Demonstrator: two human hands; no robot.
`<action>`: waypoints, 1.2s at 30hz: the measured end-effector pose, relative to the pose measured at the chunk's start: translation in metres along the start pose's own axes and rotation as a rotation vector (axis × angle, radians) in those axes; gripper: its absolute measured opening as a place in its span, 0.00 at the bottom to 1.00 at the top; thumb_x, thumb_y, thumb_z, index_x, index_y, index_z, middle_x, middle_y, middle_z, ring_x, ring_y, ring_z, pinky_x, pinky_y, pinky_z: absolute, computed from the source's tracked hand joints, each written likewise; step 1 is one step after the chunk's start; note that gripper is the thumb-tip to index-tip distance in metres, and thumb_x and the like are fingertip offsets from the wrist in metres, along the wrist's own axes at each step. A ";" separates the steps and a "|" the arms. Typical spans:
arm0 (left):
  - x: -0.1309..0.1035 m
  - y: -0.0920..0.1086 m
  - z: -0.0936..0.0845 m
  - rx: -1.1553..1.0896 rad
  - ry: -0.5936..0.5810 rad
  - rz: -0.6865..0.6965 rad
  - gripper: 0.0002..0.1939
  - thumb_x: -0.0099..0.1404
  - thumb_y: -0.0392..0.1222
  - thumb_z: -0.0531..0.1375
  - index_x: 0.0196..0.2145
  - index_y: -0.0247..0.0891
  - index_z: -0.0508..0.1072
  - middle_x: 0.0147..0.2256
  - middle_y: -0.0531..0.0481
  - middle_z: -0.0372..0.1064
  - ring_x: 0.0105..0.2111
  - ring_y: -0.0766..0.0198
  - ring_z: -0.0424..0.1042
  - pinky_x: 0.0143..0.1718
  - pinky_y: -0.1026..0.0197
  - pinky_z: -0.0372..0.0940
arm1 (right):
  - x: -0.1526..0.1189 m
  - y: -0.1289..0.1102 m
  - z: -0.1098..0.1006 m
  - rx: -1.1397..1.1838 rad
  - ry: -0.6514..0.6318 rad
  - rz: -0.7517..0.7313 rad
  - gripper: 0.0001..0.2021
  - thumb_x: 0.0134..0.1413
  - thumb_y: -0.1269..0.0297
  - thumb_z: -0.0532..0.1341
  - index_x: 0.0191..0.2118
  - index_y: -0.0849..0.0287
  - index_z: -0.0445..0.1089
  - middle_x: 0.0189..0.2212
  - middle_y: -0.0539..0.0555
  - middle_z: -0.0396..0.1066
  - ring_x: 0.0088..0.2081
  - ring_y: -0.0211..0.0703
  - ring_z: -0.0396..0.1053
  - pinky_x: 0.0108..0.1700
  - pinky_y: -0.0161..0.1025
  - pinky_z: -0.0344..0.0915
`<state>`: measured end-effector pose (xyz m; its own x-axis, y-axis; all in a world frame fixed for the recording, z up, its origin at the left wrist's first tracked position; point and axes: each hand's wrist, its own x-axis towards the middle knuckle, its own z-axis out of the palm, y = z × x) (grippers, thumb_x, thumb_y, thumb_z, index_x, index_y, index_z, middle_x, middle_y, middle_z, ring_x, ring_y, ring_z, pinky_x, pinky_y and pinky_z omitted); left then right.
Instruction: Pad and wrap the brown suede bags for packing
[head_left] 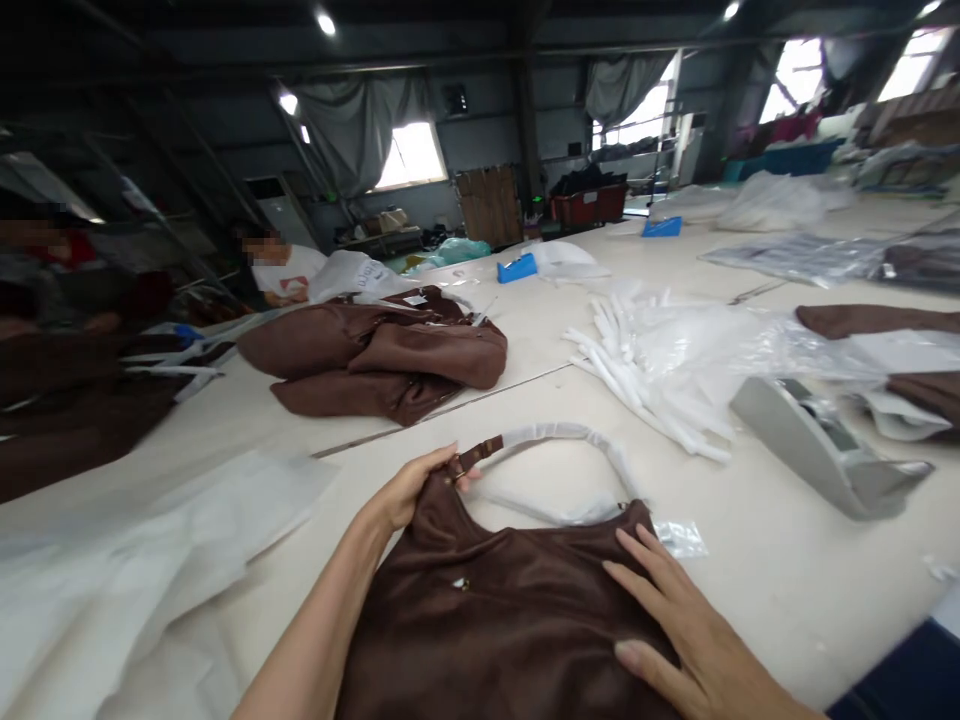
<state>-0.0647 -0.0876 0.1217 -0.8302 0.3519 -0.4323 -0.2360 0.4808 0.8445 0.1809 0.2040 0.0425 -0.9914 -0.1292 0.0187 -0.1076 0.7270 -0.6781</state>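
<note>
A dark brown handbag [495, 620] lies on the white table in front of me, its strap [570, 432] wrapped in clear white film and arched away from me. My left hand [420, 487] grips the bag's upper left corner where the strap joins, thumb on top and fingertips showing behind the buckle. Spread out flat, my right hand [667, 620] rests on the right side of the bag with its fingers apart. A small zip pull [460, 584] shows on the bag's front. By the upper right corner lies a small clear plastic packet [681, 539].
More brown bags [375, 350] are piled beyond. White sheets [135, 560] lie at left. To the right are white foam tubes [637, 380], a grey tape dispenser [829, 445] and plastic bags [780, 205]. Blue dispensers [517, 267] stand farther off. A person in white [289, 270] is across the table.
</note>
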 end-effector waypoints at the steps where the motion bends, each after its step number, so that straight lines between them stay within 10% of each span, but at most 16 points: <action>1: -0.004 0.000 0.002 -0.034 -0.010 0.019 0.32 0.54 0.68 0.58 0.34 0.33 0.77 0.28 0.45 0.73 0.23 0.63 0.67 0.26 0.63 0.64 | 0.000 -0.002 -0.002 0.003 -0.033 0.012 0.31 0.59 0.46 0.58 0.65 0.52 0.62 0.70 0.57 0.46 0.70 0.66 0.40 0.67 0.64 0.48; 9: -0.015 0.017 0.041 -0.048 0.081 0.062 0.28 0.52 0.64 0.66 0.37 0.37 0.71 0.19 0.54 0.69 0.17 0.66 0.63 0.19 0.68 0.58 | 0.009 -0.009 -0.021 0.071 -0.068 0.083 0.38 0.53 0.39 0.62 0.64 0.56 0.63 0.69 0.62 0.46 0.70 0.67 0.38 0.68 0.64 0.42; 17: -0.024 0.024 0.080 -0.217 0.078 -0.040 0.30 0.48 0.61 0.70 0.42 0.37 0.73 0.30 0.48 0.76 0.21 0.66 0.68 0.21 0.67 0.61 | 0.011 -0.002 -0.039 0.094 -0.088 0.136 0.37 0.52 0.40 0.62 0.63 0.56 0.64 0.69 0.60 0.48 0.70 0.64 0.39 0.68 0.66 0.37; 24: -0.017 0.012 0.102 -0.294 0.122 0.012 0.26 0.50 0.62 0.68 0.32 0.37 0.70 0.20 0.56 0.65 0.16 0.70 0.60 0.17 0.68 0.54 | 0.054 0.082 -0.095 -0.045 0.703 0.041 0.19 0.61 0.59 0.56 0.54 0.60 0.71 0.58 0.64 0.68 0.61 0.56 0.63 0.63 0.57 0.59; 29: -0.020 0.018 0.109 -0.241 0.132 0.112 0.23 0.55 0.60 0.66 0.31 0.36 0.70 0.20 0.55 0.66 0.17 0.70 0.60 0.19 0.69 0.52 | 0.093 0.142 -0.132 -0.268 0.727 0.079 0.13 0.54 0.64 0.55 0.40 0.63 0.73 0.49 0.70 0.72 0.56 0.62 0.66 0.59 0.61 0.61; 36: -0.028 0.008 0.106 -0.326 0.186 0.140 0.21 0.56 0.58 0.65 0.32 0.35 0.73 0.19 0.54 0.66 0.16 0.69 0.59 0.18 0.67 0.52 | 0.061 0.100 -0.156 0.240 0.943 0.273 0.12 0.45 0.53 0.65 0.30 0.54 0.67 0.35 0.55 0.75 0.34 0.48 0.72 0.39 0.45 0.69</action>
<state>0.0107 -0.0084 0.1070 -0.9360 0.2302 -0.2663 -0.2369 0.1477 0.9602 0.0982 0.3742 0.0904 -0.6451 0.6827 0.3433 0.0466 0.4835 -0.8741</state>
